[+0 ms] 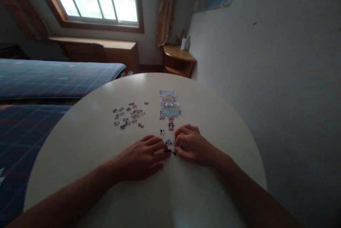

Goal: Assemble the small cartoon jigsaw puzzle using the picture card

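Observation:
My left hand [145, 157] rests on the table with its fingers bent, and its fingertips press on a dark jigsaw puzzle piece [168, 150]. Facing it, my right hand [194, 145] is closed in a pinch, thumb and fingers at a small dark puzzle piece [174, 152] partly hidden by them. Between the hands lies a light-blue puzzle piece [168, 141]. Just beyond are a small white-and-dark piece [162, 132] and a colourful piece [171, 125], which meets a joined blue strip of puzzle [170, 113].
A printed picture sheet [168, 99] lies beyond the strip. Several loose puzzle pieces [134, 114] are scattered to the left on the round white table [87, 142]. A plaid-covered bed [58, 79] stands to the left, a wall [287, 89] to the right, a corner shelf [179, 54] behind.

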A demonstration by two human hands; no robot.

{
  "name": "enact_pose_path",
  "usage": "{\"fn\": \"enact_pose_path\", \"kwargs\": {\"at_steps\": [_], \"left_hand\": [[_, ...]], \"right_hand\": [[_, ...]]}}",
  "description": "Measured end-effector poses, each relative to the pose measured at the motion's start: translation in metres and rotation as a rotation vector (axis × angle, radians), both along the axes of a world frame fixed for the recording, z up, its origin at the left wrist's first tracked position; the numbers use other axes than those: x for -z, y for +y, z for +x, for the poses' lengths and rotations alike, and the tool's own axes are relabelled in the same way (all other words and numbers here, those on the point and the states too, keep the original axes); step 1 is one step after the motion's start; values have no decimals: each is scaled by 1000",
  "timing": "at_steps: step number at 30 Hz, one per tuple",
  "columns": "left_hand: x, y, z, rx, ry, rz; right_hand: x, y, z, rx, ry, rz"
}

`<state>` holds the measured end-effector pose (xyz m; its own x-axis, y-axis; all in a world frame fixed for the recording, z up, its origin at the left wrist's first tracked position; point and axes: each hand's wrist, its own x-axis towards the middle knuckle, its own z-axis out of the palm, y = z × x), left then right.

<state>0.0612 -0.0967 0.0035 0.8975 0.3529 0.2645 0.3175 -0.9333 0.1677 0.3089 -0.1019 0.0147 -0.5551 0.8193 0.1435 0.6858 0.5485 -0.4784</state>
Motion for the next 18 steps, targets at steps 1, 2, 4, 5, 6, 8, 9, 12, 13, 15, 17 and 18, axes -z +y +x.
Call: {"fn": "enact_pose_path", "kwargs": {"at_steps": [1, 2, 4, 5, 6, 8, 9, 12, 13, 15, 17, 18], "left_hand": [[0, 0, 0, -1, 2, -5], [0, 0, -1, -2, -1, -8], [1, 1, -1, 6, -9, -10], [1, 1, -1, 8, -15, -11], [1, 1, -1, 11, -21, -12], [1, 1, -1, 14, -29, -12], [1, 1, -1, 14, -31, -11], [0, 1, -1, 14, -32, -7], [0, 1, -1, 14, -28, -5], [0, 0, -1, 14, -13, -6], [0, 0, -1, 14, 0, -9], [0, 1, -1, 15, 3, -11]], "right_hand": [[0, 0, 0, 3, -2, 5], [-1, 0, 0, 5, -5, 8], [-1, 0, -1, 6, -10, 9], [-2, 0, -1, 7, -11, 9], [-2, 0, -1, 8, -10, 9], [-1, 0, -3, 15, -7, 16], [-1, 0, -3, 17, -7, 23], [1, 1, -4, 21, -15, 42], [1, 1, -4, 22, -17, 45], [0, 1, -3, 26, -13, 49], [-1, 0, -2, 26, 0, 50], [-1, 0, -1, 22, 7, 49]]}}
